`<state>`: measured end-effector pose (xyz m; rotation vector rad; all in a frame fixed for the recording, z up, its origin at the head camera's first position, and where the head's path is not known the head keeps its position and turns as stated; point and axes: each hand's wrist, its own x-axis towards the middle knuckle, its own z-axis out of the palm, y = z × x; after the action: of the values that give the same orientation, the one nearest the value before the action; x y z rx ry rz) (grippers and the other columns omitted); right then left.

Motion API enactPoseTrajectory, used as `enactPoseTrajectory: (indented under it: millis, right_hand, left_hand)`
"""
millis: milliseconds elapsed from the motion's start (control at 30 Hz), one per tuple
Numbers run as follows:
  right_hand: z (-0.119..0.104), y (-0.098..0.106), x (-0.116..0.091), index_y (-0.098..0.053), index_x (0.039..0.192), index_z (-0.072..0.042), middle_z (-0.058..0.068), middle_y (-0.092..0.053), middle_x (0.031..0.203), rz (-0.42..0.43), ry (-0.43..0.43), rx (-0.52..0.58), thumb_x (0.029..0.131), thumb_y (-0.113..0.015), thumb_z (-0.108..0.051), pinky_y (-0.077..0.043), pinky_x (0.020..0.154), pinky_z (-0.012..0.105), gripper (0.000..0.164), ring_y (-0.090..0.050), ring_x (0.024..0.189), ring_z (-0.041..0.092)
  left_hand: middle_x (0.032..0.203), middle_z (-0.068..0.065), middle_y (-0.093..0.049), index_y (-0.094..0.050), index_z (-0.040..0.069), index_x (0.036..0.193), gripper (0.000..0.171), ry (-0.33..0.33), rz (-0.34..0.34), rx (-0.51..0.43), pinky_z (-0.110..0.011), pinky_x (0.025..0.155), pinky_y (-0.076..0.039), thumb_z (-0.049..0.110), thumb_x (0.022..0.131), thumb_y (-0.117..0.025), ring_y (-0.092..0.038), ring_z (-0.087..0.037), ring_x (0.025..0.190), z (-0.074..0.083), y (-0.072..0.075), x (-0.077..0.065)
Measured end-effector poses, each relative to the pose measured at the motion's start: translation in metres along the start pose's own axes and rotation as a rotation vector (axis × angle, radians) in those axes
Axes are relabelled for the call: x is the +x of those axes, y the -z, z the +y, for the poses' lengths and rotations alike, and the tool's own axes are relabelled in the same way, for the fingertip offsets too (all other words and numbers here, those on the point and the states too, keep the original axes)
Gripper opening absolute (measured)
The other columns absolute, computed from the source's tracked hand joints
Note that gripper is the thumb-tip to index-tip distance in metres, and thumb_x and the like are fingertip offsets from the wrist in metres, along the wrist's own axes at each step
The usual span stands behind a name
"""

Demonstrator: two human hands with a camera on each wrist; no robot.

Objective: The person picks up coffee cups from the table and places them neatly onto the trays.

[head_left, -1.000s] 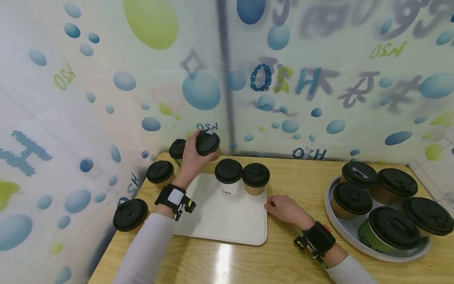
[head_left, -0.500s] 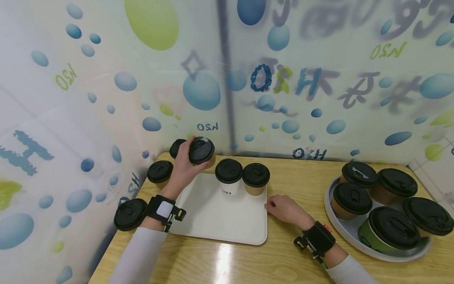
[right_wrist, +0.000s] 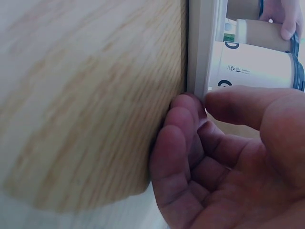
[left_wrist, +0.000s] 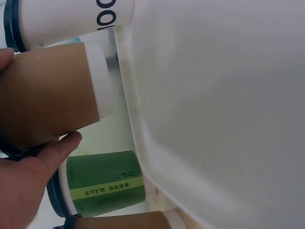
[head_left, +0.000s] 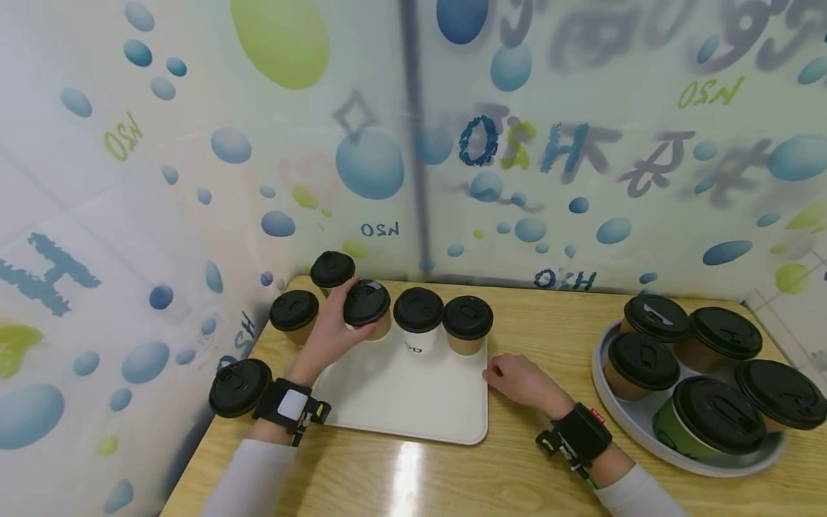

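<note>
At the far edge of the white rectangular tray [head_left: 403, 402], the left hand [head_left: 331, 329] grips a brown paper cup with a black lid [head_left: 367, 306] from its side, probably for fitting it just beside the lettered white paper cup [head_left: 418, 324]; whether its base touches, I cannot tell. The right hand [head_left: 520, 380], fingers curled, pinches the tray's right rim, perhaps to steady it.

Head view bright | white glare streak on table [head_left: 408, 477] | wrist views dimmer (slightly soft)

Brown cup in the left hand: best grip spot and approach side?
Hold the brown cup by its upper sidewall under the black lid, probably from the left, like the left hand: the white cup sits close on the right, and the overhanging lid should limit slipping.
</note>
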<state>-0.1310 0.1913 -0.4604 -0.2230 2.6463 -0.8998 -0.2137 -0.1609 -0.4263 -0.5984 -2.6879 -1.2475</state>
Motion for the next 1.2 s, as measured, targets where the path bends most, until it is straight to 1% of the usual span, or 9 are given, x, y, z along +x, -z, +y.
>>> enactPoseTrajectory:
  millis: [233,567,733,833,900,967,1033,1133,1200]
  right_hand:
    - [-0.001,0.000,-0.001,-0.061,0.082,-0.010,0.001,-0.047,0.067,0.000,0.011,0.003,0.103,-0.061,-0.015,-0.034,0.058,0.030,0.022,-0.046,0.060,0.016]
    - [0.000,0.000,0.000,-0.061,0.081,-0.010,0.001,-0.046,0.066,-0.005,0.009,0.003,0.103,-0.061,-0.014,-0.033,0.058,0.030,0.023,-0.045,0.059,0.016]
    - [0.002,0.000,0.001,-0.060,0.080,-0.010,0.000,-0.045,0.066,-0.007,0.016,0.004,0.103,-0.060,-0.014,-0.033,0.058,0.029,0.024,-0.045,0.059,0.016]
    - [0.002,0.000,0.002,-0.060,0.080,-0.010,0.000,-0.045,0.066,-0.009,0.021,0.007,0.103,-0.060,-0.014,-0.033,0.058,0.029,0.024,-0.045,0.059,0.016]
    - [0.003,0.000,0.002,-0.060,0.080,-0.010,0.000,-0.045,0.066,-0.007,0.028,0.005,0.103,-0.060,-0.014,-0.033,0.058,0.029,0.024,-0.045,0.059,0.015]
    - [0.004,0.000,0.002,-0.059,0.079,-0.010,0.000,-0.045,0.066,-0.005,0.036,0.001,0.103,-0.060,-0.014,-0.033,0.058,0.029,0.025,-0.045,0.059,0.015]
    - [0.004,0.000,0.002,-0.059,0.078,-0.011,-0.001,-0.044,0.066,-0.002,0.045,0.000,0.103,-0.060,-0.014,-0.032,0.058,0.029,0.026,-0.044,0.059,0.015]
    - [0.005,-0.001,0.003,-0.059,0.077,-0.011,-0.001,-0.044,0.065,-0.004,0.049,0.002,0.103,-0.060,-0.014,-0.032,0.058,0.028,0.026,-0.044,0.059,0.014]
    - [0.005,-0.001,0.003,-0.059,0.077,-0.011,-0.001,-0.044,0.065,-0.006,0.044,0.003,0.104,-0.060,-0.015,-0.032,0.057,0.028,0.026,-0.044,0.058,0.014]
  left_hand:
    - [0.157,-0.026,-0.037,-0.032,0.000,0.159,0.094,-0.022,-0.040,0.000,-0.061,0.112,-0.036,0.012,0.083,-0.086,-0.041,-0.044,0.141,-0.009,-0.009,-0.006]
    - [0.154,-0.026,-0.040,-0.031,0.002,0.160,0.097,-0.002,-0.052,0.012,-0.061,0.113,-0.035,0.012,0.081,-0.088,-0.042,-0.044,0.140,-0.016,-0.016,-0.007]
    - [0.162,-0.025,-0.029,-0.024,0.004,0.163,0.105,0.024,-0.080,0.026,-0.062,0.116,-0.032,0.017,0.082,-0.089,-0.032,-0.044,0.147,-0.014,-0.014,-0.009]
    - [0.167,-0.025,-0.017,-0.017,0.007,0.165,0.111,0.046,-0.100,0.045,-0.064,0.116,-0.031,0.021,0.082,-0.089,-0.025,-0.046,0.150,-0.008,-0.008,-0.013]
    - [0.168,-0.024,-0.014,-0.016,0.009,0.166,0.111,0.046,-0.097,0.050,-0.064,0.115,-0.033,0.021,0.083,-0.088,-0.026,-0.046,0.151,-0.003,-0.002,-0.016]
    - [0.168,-0.023,-0.017,-0.020,0.008,0.165,0.105,0.027,-0.070,0.060,-0.064,0.113,-0.037,0.020,0.085,-0.086,-0.030,-0.046,0.149,0.003,0.004,-0.020]
    - [0.165,-0.022,-0.027,-0.028,0.005,0.163,0.093,-0.012,-0.011,0.069,-0.061,0.111,-0.040,0.017,0.088,-0.083,-0.036,-0.043,0.146,0.008,0.010,-0.025]
    - [0.154,-0.021,-0.048,-0.046,0.000,0.153,0.070,-0.085,0.128,0.103,-0.057,0.107,-0.046,0.010,0.092,-0.078,-0.050,-0.040,0.137,0.014,0.020,-0.032]
    - [0.143,-0.020,-0.060,-0.056,0.000,0.145,0.055,-0.114,0.221,0.123,-0.055,0.104,-0.049,0.006,0.093,-0.075,-0.057,-0.038,0.130,0.018,0.028,-0.038]
